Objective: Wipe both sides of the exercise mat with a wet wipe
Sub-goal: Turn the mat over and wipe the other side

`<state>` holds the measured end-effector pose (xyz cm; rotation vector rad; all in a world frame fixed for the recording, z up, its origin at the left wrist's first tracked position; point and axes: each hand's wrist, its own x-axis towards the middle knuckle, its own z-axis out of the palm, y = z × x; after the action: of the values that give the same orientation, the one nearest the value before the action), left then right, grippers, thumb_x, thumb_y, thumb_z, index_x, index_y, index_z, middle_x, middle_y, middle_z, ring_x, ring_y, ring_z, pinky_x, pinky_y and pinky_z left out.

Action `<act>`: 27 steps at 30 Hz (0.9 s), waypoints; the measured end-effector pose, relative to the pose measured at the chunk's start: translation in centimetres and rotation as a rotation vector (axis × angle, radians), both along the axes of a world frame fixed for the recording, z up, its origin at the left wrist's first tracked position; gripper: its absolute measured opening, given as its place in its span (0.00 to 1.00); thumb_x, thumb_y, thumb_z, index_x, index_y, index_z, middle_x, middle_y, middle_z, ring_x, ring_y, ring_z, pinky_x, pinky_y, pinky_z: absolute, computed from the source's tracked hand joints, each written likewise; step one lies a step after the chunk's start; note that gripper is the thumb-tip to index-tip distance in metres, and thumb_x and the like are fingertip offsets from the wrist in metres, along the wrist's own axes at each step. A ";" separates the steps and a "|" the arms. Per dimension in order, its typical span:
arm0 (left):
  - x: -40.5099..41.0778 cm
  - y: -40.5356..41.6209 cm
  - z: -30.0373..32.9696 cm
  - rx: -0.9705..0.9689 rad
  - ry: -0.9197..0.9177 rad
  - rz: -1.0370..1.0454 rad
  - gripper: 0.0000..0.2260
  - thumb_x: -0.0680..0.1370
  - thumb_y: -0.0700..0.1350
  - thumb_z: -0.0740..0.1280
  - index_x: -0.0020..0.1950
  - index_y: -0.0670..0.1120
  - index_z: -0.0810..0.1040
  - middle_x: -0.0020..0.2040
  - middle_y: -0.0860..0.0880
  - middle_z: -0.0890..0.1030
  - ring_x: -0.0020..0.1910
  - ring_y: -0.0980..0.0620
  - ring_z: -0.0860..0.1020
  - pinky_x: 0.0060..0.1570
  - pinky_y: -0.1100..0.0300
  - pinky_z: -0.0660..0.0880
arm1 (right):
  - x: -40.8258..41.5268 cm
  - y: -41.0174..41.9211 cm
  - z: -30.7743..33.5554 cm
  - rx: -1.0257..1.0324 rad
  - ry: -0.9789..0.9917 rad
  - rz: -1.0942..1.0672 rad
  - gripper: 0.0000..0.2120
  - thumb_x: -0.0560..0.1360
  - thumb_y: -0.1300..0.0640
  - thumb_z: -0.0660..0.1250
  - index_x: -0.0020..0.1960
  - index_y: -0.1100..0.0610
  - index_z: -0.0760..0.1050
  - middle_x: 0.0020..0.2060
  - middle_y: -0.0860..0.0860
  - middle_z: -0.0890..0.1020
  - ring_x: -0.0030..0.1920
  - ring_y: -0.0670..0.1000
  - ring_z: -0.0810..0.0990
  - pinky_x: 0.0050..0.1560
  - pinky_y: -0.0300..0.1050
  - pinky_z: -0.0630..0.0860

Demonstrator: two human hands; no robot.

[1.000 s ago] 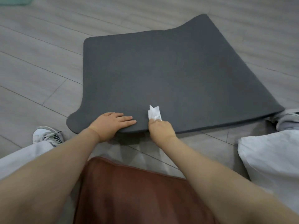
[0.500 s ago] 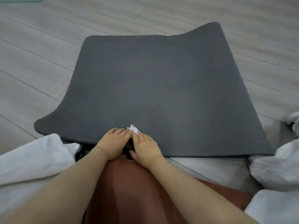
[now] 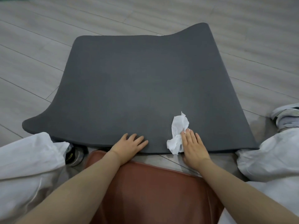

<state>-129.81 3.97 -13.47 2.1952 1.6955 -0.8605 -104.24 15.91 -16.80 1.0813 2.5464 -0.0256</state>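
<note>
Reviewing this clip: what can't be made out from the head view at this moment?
- Underside of the exercise mat: it faces the floor, so whether it has been wiped cannot be told.
- Wet wipe: partly covered by the right hand, so its full extent is hidden.
- Wet or wiped areas on the mat's top: the dark surface shows no clear marks.
- Left shoe: mostly hidden by the trouser leg and the mat's edge.
- Right shoe: cut off by the frame edge.

Soft even light (edges warped)
</note>
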 end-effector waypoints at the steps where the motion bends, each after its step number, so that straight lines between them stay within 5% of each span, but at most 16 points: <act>1: -0.2 0.0 0.1 -0.005 0.004 0.061 0.35 0.82 0.39 0.58 0.81 0.50 0.40 0.81 0.44 0.45 0.79 0.40 0.52 0.74 0.41 0.58 | -0.5 0.0 0.0 0.004 -0.005 0.012 0.40 0.60 0.55 0.75 0.68 0.70 0.69 0.66 0.68 0.72 0.65 0.66 0.73 0.64 0.61 0.71; 5: -1.6 0.6 0.6 0.011 -0.148 0.286 0.31 0.82 0.37 0.58 0.81 0.52 0.49 0.82 0.48 0.50 0.78 0.44 0.57 0.73 0.49 0.63 | -1.5 0.1 0.2 0.008 -0.074 0.038 0.32 0.79 0.55 0.51 0.76 0.69 0.43 0.75 0.67 0.49 0.76 0.65 0.49 0.76 0.57 0.48; 8: -3.2 1.3 1.0 0.153 -0.296 0.392 0.26 0.82 0.41 0.60 0.79 0.55 0.59 0.80 0.54 0.59 0.75 0.49 0.65 0.64 0.52 0.72 | -1.5 1.1 -0.1 -0.036 -0.025 0.049 0.41 0.77 0.48 0.57 0.77 0.65 0.38 0.77 0.63 0.44 0.77 0.61 0.43 0.77 0.53 0.41; 12: -3.5 -0.3 -0.4 0.324 -0.362 0.276 0.25 0.75 0.38 0.59 0.73 0.51 0.72 0.71 0.49 0.75 0.64 0.45 0.78 0.54 0.52 0.79 | -2.0 2.2 1.1 -0.161 0.058 -0.015 0.35 0.78 0.57 0.58 0.78 0.62 0.43 0.78 0.59 0.46 0.78 0.58 0.46 0.76 0.48 0.48; 15: -2.5 -0.8 -2.0 0.175 -0.223 0.265 0.29 0.81 0.35 0.54 0.81 0.54 0.54 0.81 0.51 0.57 0.77 0.46 0.61 0.74 0.50 0.62 | -2.6 2.2 1.4 -0.162 0.062 -0.034 0.28 0.77 0.63 0.57 0.75 0.62 0.56 0.75 0.59 0.56 0.75 0.58 0.57 0.71 0.47 0.62; 19: -2.2 -0.7 -1.2 0.044 -0.210 0.330 0.33 0.82 0.34 0.54 0.81 0.58 0.46 0.82 0.55 0.50 0.80 0.49 0.52 0.77 0.50 0.54 | -3.3 1.2 1.4 -0.096 0.027 -0.077 0.22 0.74 0.65 0.57 0.68 0.61 0.65 0.64 0.59 0.68 0.62 0.57 0.70 0.60 0.47 0.71; 24: -1.8 -1.4 0.0 -0.056 -0.236 0.396 0.29 0.81 0.37 0.55 0.78 0.61 0.59 0.80 0.57 0.58 0.78 0.51 0.59 0.76 0.52 0.57 | -2.8 -4.4 1.2 -0.182 -0.085 -0.169 0.25 0.78 0.62 0.55 0.73 0.64 0.58 0.70 0.63 0.63 0.65 0.59 0.67 0.63 0.48 0.68; 27: -1.5 -1.3 0.8 -0.074 -0.255 0.410 0.28 0.81 0.38 0.58 0.78 0.60 0.62 0.79 0.56 0.61 0.77 0.51 0.62 0.75 0.52 0.60 | -1.1 -5.0 2.3 -0.342 0.040 -0.250 0.27 0.78 0.57 0.59 0.75 0.60 0.55 0.74 0.57 0.57 0.73 0.56 0.60 0.67 0.47 0.66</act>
<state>-131.33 2.70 -12.67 1.7290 1.8521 -0.5051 -105.37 10.87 -14.55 1.2549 2.3086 -0.5321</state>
